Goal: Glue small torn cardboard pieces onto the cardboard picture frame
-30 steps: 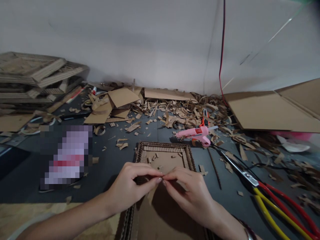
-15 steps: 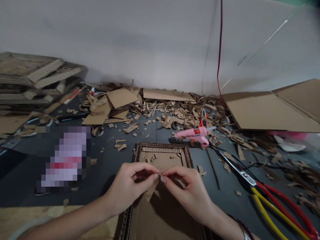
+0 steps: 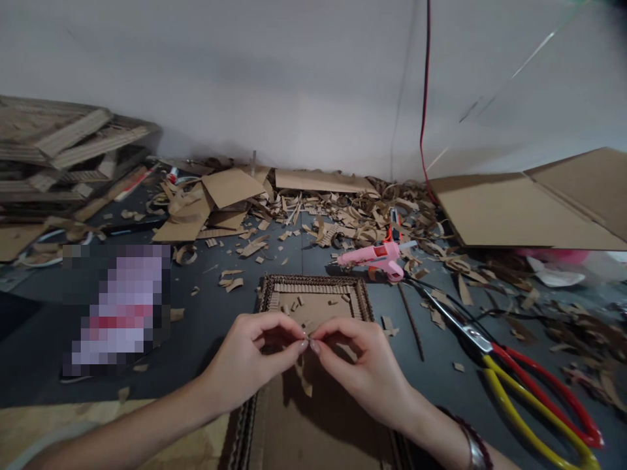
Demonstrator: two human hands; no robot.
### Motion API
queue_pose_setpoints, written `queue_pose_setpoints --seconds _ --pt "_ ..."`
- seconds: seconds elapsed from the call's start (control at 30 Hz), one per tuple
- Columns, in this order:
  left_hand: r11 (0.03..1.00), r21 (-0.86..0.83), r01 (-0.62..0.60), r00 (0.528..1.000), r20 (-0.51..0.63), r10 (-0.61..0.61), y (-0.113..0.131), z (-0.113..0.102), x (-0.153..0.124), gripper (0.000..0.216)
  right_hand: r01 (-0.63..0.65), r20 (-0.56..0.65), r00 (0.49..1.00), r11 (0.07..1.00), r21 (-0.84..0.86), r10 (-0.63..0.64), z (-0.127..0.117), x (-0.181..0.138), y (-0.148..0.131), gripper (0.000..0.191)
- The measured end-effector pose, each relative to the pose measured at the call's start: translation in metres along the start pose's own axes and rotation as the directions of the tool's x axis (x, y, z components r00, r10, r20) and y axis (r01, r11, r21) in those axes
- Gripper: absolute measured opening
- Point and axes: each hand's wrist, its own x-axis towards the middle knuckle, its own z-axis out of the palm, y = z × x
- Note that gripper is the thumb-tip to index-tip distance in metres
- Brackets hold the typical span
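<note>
Cardboard scraps [image 3: 343, 215] litter a dark table [image 3: 206, 333] by white walls [image 3: 245, 78].

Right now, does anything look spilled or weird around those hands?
Yes: cardboard scraps are strewn across the dark work surface and heaped along the wall, which looks like a big spill. The pink hot glue gun lies on its side among them.

From here I can't make out the tiny scrap [image 3: 307, 344] pinched between the left hand [image 3: 249, 359] and right hand [image 3: 362, 369]; the fingertips nearly hide it. The pixelated object [image 3: 117, 310] is an unreadable blur. The corrugated cardboard piece [image 3: 313, 431] runs off the bottom edge, and the red cable [image 3: 425, 98] off the top.
</note>
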Motion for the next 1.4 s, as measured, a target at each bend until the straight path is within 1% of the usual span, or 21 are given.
queue_pose_setpoints --seconds 0.07,0.23,0.4,0.5,0.6,0.83,1.0,1.13,1.2,1.27,1.33,1.4 --pt "0.999 -0.033 0.020 1.000 0.000 -0.020 -0.0004 0.0000 0.0007 0.007 -0.021 0.008 1.000 0.999 0.037 0.020 0.0004 0.0000 0.0005 0.009" --pt "0.986 -0.151 0.067 0.998 0.007 -0.067 0.0000 -0.0007 0.0028 0.003 -0.077 0.006 0.997 0.977 0.198 0.077 0.0021 0.0002 0.0025 0.007" --pt "0.974 -0.207 0.088 0.996 0.034 -0.083 -0.0004 -0.0018 0.0031 0.002 -0.063 -0.026 0.997 0.973 0.223 0.070 0.0028 -0.0001 0.0005 0.007" --pt "0.968 -0.237 0.081 0.997 0.023 -0.078 -0.0017 -0.0025 0.0030 0.002 -0.067 -0.044 0.996 0.966 0.248 0.081 0.0033 -0.0002 0.0003 0.006" --pt "0.959 -0.274 0.074 0.997 0.006 -0.075 -0.0027 -0.0028 0.0035 0.003 -0.092 -0.035 0.994 0.952 0.293 0.107 0.0041 0.0003 0.0016 0.006" --pt "0.948 -0.314 0.058 0.998 0.024 -0.053 -0.0021 -0.0031 0.0049 0.008 -0.213 0.033 0.975 0.880 0.425 0.220 0.0029 0.0035 0.0008 0.002" --pt "0.943 -0.332 0.022 0.999 0.039 -0.010 -0.0009 -0.0035 0.0038 0.010 -0.312 0.123 0.949 0.805 0.505 0.291 0.0003 0.0065 -0.0001 0.005" --pt "0.949 -0.315 0.008 0.999 0.040 0.005 -0.0015 -0.0031 0.0029 0.011 -0.366 0.193 0.930 0.751 0.550 0.311 -0.0002 0.0072 0.0003 0.008" --pt "0.952 -0.306 0.009 0.999 0.049 0.006 -0.0023 -0.0026 0.0030 0.010 -0.365 0.188 0.931 0.757 0.542 0.314 0.0003 0.0064 0.0001 0.008" --pt "0.954 -0.300 0.008 0.998 0.055 0.009 -0.0030 -0.0022 0.0033 0.010 -0.338 0.146 0.940 0.787 0.517 0.308 0.0010 0.0049 -0.0005 0.006" --pt "0.956 -0.293 -0.004 0.998 0.054 0.021 -0.0032 -0.0021 0.0033 0.010 -0.304 0.112 0.951 0.816 0.492 0.287 0.0014 0.0035 -0.0012 0.004" --pt "0.959 -0.283 -0.031 0.998 0.045 0.046 -0.0030 -0.0022 0.0031 0.010 -0.280 0.108 0.959 0.830 0.483 0.260 0.0011 0.0027 -0.0019 0.003"
